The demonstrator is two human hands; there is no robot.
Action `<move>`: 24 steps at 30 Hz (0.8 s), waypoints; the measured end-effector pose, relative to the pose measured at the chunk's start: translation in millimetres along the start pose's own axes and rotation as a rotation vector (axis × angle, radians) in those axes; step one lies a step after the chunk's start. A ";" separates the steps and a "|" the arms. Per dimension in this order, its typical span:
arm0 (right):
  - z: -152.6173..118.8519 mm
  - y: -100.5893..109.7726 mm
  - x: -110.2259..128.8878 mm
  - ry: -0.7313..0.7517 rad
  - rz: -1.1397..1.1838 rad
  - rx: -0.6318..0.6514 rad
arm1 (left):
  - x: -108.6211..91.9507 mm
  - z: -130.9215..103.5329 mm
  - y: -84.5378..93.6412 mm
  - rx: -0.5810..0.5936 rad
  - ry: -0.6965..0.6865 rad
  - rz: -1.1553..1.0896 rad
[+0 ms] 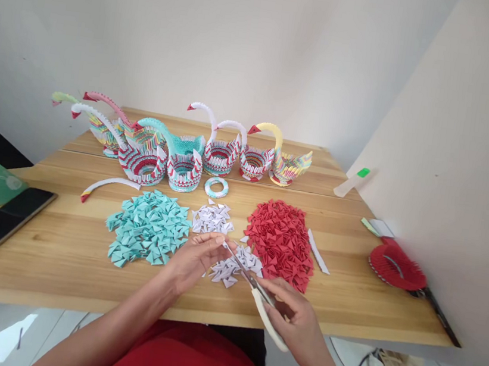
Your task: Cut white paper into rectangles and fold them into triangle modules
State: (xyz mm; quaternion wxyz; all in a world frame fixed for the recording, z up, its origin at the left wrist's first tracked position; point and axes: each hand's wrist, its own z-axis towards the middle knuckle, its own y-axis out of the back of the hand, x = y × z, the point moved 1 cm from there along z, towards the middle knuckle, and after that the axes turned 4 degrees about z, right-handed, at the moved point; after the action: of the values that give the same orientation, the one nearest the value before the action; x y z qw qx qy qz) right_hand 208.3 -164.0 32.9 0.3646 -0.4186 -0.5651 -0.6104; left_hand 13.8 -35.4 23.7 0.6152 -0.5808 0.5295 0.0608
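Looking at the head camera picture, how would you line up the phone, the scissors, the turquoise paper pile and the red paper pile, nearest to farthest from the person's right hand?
From the right hand:
1. Scissors: held in it.
2. Red paper pile: just beyond it.
3. Turquoise paper pile: over to the left.
4. Phone: farthest left.

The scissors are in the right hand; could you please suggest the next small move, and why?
Probably ease the scissors slightly back from the left hand, because the right hand holds them with the blades reaching right up to the left fingers.
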 end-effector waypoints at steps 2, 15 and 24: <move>-0.3 0.2 0.3 -0.002 0.006 0.002 | 0.7 0.7 0.9 -0.019 0.018 -0.019; 0.2 -2.2 3.1 -0.031 0.063 0.015 | 1.3 -1.1 1.4 0.003 0.013 -0.036; -1.8 -0.8 2.1 0.113 -0.127 0.005 | -1.0 -1.4 -0.9 -0.014 -0.020 0.034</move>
State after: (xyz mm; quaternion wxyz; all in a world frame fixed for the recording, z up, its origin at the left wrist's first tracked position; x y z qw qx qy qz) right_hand 206.5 -165.6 34.5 0.3575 -0.3459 -0.5707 -0.6533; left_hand 13.2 -36.2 25.3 0.6155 -0.5752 0.5327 0.0809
